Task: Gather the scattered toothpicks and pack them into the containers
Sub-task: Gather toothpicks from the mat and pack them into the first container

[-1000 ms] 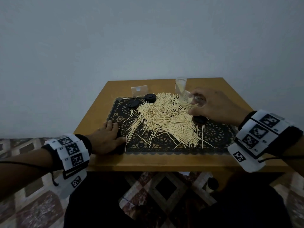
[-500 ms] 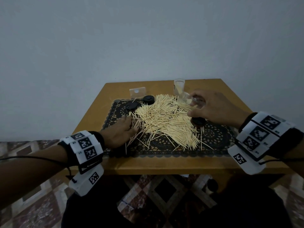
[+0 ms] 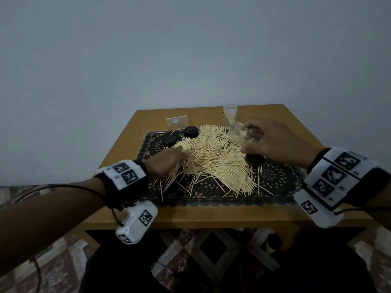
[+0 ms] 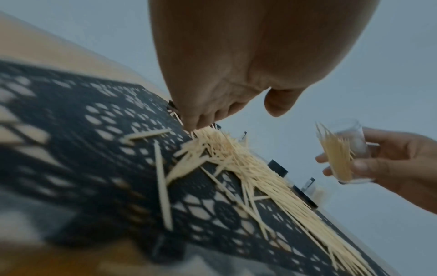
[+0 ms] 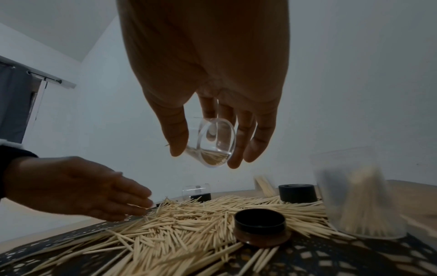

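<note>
1. Currently, the toothpicks (image 3: 213, 157) lie in a loose heap across the black lace mat (image 3: 275, 187) at the centre of the wooden worktop (image 3: 211, 214), with strays reaching the mat's 6 o'clock edge.
2. Left hand (image 3: 167, 160): at the heap's 9 o'clock side, palm down, fingers extended and relaxed, fingertips (image 4: 198, 121) touching the outermost toothpicks. It grips nothing.
3. Right hand (image 3: 273, 142): at the heap's 2 o'clock side, raised off the worktop, thumb and fingers wrapped round a clear container (image 3: 243, 133). The container is tilted, mouth toward the heap, and partly filled with toothpicks, as the left wrist view confirms (image 4: 340, 151).
4. A second clear container (image 3: 230, 116) stands upright at 12 o'clock on the worktop, just beyond the mat, with toothpicks inside.
5. A third clear container (image 3: 177, 122) stands at 11 o'clock by the mat's far edge; its contents cannot be determined.
6. Three black lids: two (image 3: 191, 131) (image 3: 169, 140) at 10 to 11 o'clock of the heap, one (image 3: 255, 160) at 3 o'clock, directly beneath the right hand.
7. Both wrists carry white marker-printed bands (image 3: 124, 174).
</note>
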